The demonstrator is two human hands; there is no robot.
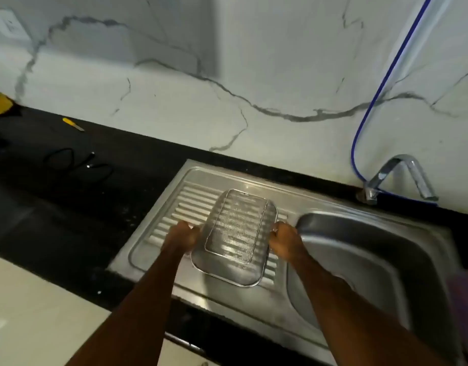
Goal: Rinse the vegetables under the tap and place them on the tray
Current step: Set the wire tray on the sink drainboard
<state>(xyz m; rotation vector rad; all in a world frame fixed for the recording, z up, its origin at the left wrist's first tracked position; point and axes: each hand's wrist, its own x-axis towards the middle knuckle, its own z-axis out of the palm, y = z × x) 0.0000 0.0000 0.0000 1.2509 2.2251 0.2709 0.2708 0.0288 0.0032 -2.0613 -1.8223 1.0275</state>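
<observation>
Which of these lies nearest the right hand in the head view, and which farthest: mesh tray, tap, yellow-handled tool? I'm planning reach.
1. The mesh tray: the right hand grips its right edge, over the drainboard.
2. The tap: behind and to the right, at the wall past the basin.
3. The yellow-handled tool: far left, on the black counter.

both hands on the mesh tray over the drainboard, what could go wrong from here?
1. The mesh tray sits on the ribbed, sloped drainboard, so it may rock or slide towards the sink basin.
2. The left hand and right hand grip only the rim edges; a slip could tip it.
</observation>
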